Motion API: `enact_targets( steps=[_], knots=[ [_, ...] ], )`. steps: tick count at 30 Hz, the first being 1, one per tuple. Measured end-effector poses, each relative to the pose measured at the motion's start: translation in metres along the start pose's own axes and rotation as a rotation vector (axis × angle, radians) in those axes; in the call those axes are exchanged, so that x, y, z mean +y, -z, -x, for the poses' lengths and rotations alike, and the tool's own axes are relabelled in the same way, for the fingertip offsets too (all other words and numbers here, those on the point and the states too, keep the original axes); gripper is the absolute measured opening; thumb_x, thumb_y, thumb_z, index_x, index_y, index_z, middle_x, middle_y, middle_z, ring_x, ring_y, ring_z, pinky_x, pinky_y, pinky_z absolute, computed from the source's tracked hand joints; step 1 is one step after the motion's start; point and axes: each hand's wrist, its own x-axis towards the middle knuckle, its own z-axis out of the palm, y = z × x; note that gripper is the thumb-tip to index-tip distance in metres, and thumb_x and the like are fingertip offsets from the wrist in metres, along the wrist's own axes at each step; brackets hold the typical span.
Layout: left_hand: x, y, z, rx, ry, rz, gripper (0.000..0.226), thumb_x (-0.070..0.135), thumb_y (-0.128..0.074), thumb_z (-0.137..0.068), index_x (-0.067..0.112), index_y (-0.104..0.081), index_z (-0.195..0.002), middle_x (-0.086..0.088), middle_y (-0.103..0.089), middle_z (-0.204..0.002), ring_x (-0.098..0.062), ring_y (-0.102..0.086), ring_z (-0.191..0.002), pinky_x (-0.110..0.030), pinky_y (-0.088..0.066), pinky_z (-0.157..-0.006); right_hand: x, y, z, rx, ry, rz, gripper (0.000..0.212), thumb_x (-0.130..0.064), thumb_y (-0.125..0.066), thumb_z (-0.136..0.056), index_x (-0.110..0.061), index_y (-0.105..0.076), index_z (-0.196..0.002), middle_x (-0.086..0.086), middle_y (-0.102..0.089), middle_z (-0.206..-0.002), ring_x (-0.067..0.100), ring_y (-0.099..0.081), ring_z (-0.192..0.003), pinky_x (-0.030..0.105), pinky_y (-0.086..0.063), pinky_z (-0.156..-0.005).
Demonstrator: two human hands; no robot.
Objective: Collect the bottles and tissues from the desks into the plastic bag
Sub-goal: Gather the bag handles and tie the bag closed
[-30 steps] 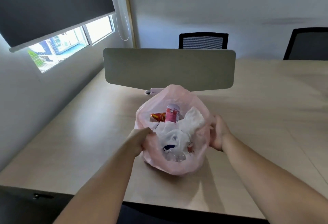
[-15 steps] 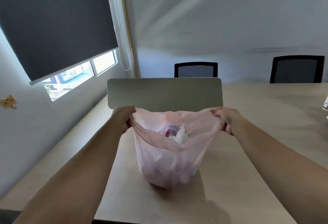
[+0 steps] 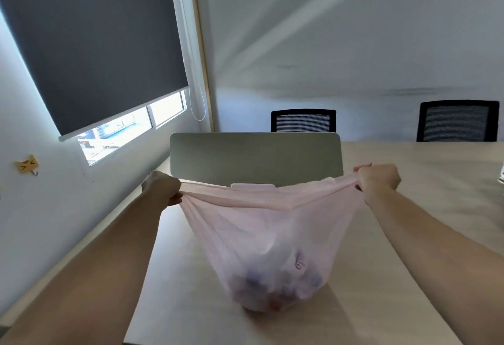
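Head view: I've got the pink plastic bag [image 3: 270,249] hanging between my fists, just in front of the grey divider [image 3: 256,156]. Its bottom is at the worktop [image 3: 191,306]. I can't tell whether it is resting or just lifted.
Hands: my left hand [image 3: 163,190] and right hand [image 3: 377,178] are each fisted round one side of the rim, stretching it taut.
Done so far: the bag is loaded and dark and reddish lumps show through low down. Collecting looks nearly finished to me.
Left to do: probably tying off. A small white thing [image 3: 501,172] sits far right of the divider, but I can't tell what it is.
Count: one bag, one divider, and two black chairs [image 3: 303,120] behind the divider. The bottles and tissues inside are too blurred to count.
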Motion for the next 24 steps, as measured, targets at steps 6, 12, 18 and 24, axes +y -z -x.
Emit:
enact_targets(
  steps=[6,12,18,24],
  knots=[
    [0.023,0.009,-0.001,-0.038,-0.040,0.051,0.017,-0.019,-0.051,-0.076,-0.004,-0.052,-0.085,-0.024,-0.052,-0.095,-0.023,-0.052,-0.047,-0.031,-0.051,-0.033,-0.018,0.004,0.004,0.017,0.104,-0.033,0.033,0.008,-0.047,-0.074,-0.015,-0.069,-0.065,0.013,-0.070,-0.083,0.029,-0.064,-0.072,0.034,-0.053,-0.068],
    [0.023,0.002,0.001,-0.060,-0.102,0.040,0.027,-0.012,-0.057,-0.077,-0.009,-0.061,-0.103,-0.016,-0.059,-0.086,-0.022,-0.059,-0.043,-0.034,-0.056,-0.044,-0.025,0.004,0.036,0.047,0.410,0.135,0.027,0.006,-0.046,-0.076,-0.008,-0.066,-0.086,0.017,-0.067,-0.096,0.030,-0.057,-0.079,0.028,-0.038,-0.068],
    [0.023,-0.014,0.017,-0.164,-0.184,0.098,0.017,-0.010,-0.051,-0.085,0.005,-0.057,-0.078,-0.007,-0.054,-0.073,-0.018,-0.057,-0.058,-0.018,-0.049,-0.039,-0.017,-0.045,0.130,-0.639,1.004,0.588,0.077,-0.059,-0.064,-0.072,-0.024,-0.041,-0.136,0.004,-0.047,-0.138,0.026,-0.042,-0.128,0.042,-0.032,-0.103],
    [0.012,-0.002,0.016,-0.223,-0.325,0.112,0.024,-0.012,-0.050,-0.081,0.007,-0.060,-0.071,-0.008,-0.046,-0.071,-0.020,-0.053,-0.057,-0.020,-0.054,-0.046,0.017,-0.082,0.164,-0.817,0.891,1.103,0.073,-0.021,-0.062,-0.081,-0.015,-0.026,-0.144,0.012,-0.042,-0.143,0.030,-0.042,-0.130,0.040,-0.035,-0.104]
  ],
)
